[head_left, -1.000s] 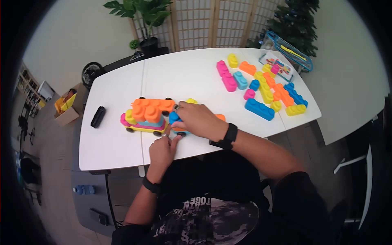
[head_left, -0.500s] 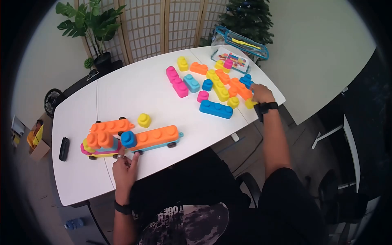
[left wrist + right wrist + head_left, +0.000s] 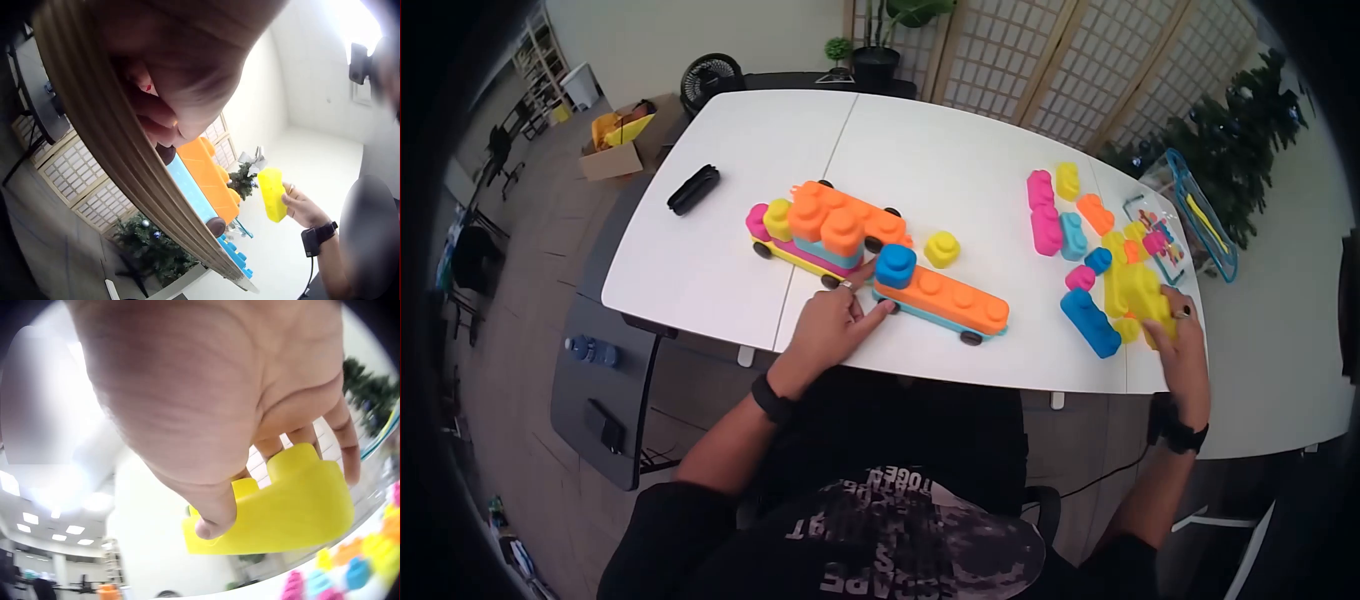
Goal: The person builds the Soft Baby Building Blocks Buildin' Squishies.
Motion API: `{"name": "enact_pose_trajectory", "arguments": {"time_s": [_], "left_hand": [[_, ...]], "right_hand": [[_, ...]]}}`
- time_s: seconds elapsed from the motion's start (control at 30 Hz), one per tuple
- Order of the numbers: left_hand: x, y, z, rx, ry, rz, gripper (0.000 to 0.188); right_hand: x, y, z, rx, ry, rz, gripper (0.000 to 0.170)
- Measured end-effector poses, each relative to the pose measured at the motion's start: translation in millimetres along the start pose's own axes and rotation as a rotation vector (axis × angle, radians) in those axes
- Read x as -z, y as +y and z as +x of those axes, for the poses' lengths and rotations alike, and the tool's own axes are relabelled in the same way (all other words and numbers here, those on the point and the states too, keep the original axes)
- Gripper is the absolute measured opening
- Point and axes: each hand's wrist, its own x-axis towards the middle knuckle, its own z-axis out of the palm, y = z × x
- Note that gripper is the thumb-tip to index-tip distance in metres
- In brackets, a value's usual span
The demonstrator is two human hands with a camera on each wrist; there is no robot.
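Note:
My right hand [image 3: 1188, 345] grips a yellow toy building block [image 3: 300, 500], thumb on its near side and fingers behind, held up over the right end of the table. My left hand [image 3: 830, 325] rests at the front, index finger and thumb extended beside two toy block cars. Right of that hand stands a light-blue wheeled base [image 3: 940, 321] bearing a long orange block [image 3: 960, 297], with a blue block [image 3: 896, 266] at its left end. Left of it is a yellow wheeled base [image 3: 800, 257] stacked with pink, yellow, light-blue and orange blocks. Behind that sits an orange wheeled base [image 3: 855, 212].
A lone yellow block [image 3: 942, 249] stands behind the orange-topped car. Loose coloured blocks, among them a long blue block [image 3: 1090, 324], lie at the right. Beyond them are a picture card and a clear bag [image 3: 1205, 220]. A black case [image 3: 694, 190] lies at the far left.
My right hand left the blue block on the light-blue car, reached to the right end of the table and now holds up a yellow block. The left hand stays by the cars.

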Motion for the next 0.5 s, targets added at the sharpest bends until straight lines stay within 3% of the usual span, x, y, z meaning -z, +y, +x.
{"name": "enact_pose_trajectory", "arguments": {"time_s": [0.03, 0.07, 0.1, 0.2, 0.33, 0.5], "left_hand": [[2, 1, 2, -0.012, -0.007, -0.024, 0.068], [6, 6, 4, 0.029, -0.04, -0.052, 0.071], [9, 11, 5, 0.07, -0.081, -0.083, 0.073], [15, 25, 7, 0.167, -0.16, -0.3, 0.075], [10, 31, 8, 0.209, -0.175, -0.541, 0.071], [3, 13, 13, 0.186, -0.193, -0.551, 0.058]], "right_hand": [[-9, -49, 6, -0.015, -0.094, 0.007, 0.051], [-21, -84, 12, 0.109, -0.13, -0.045, 0.055], [-41, -105, 17, 0.229, -0.107, -0.096, 0.059], [-86, -154, 27, 0.35, -0.168, -0.092, 0.059], [-127, -169, 31, 0.297, -0.196, -0.136, 0.057], [-155, -162, 19, 0.265, -0.162, -0.097, 0.059]]}}
